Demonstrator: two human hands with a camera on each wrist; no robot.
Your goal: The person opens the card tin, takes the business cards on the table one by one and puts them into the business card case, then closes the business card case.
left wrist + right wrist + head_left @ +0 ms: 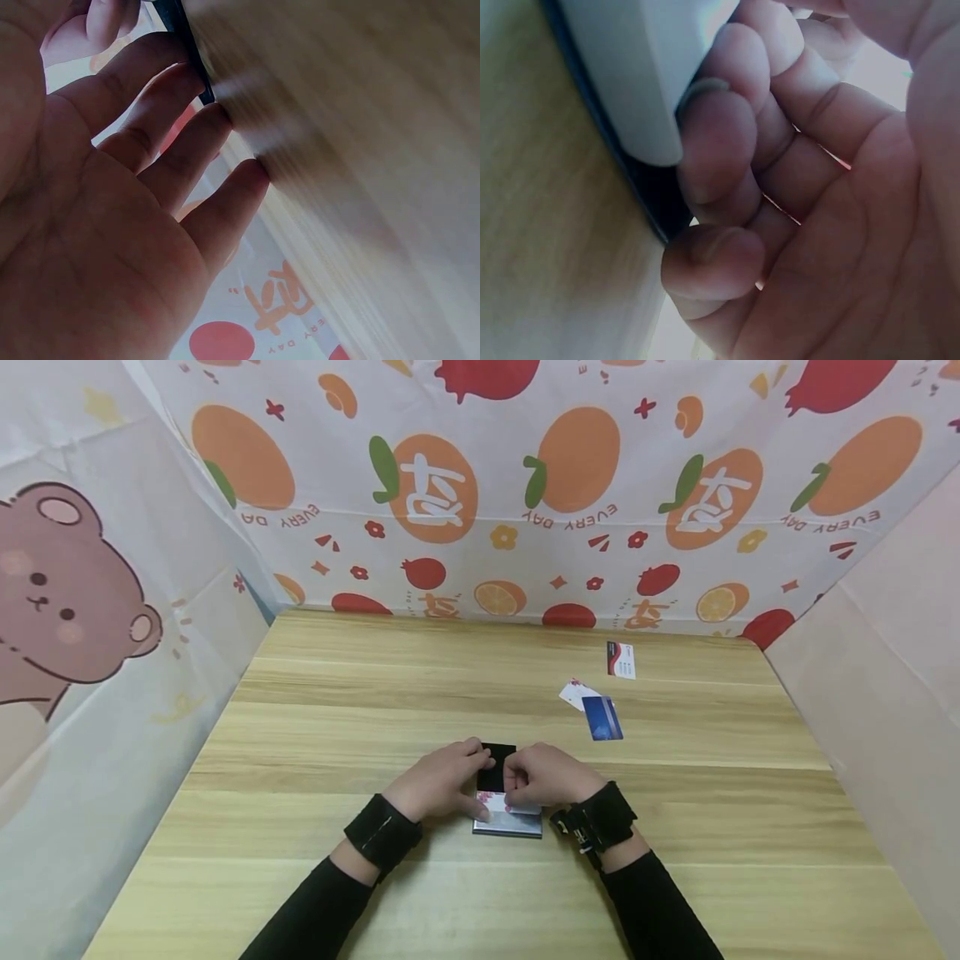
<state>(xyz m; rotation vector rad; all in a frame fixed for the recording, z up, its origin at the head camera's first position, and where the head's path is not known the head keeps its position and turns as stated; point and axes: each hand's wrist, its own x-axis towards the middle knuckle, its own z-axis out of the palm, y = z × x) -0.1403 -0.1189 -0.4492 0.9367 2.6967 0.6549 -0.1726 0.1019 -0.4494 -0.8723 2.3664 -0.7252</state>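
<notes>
A card case lies unfolded in front of me, its black inner lid (497, 770) toward the back and its silvery half (507, 828) nearer. Over the silvery half is a white card (492, 802) with pink flowers. My left hand (441, 781) rests along the case's left side, fingertips at the lid and thumb on the card's left end. Its fingers (225, 210) are only slightly bent in the left wrist view. My right hand (551, 774) has curled fingers and pinches the right part of the card, whose pale end (622, 90) fills the right wrist view's top.
Behind my right hand lie a blue card (603, 718), a white flowered card (574, 693) partly under it, and a red, black and white card (621, 660) farther back. A fruit-print cloth (502, 552) hangs at the wooden table's (300, 760) far edge. Pale cloths flank both sides.
</notes>
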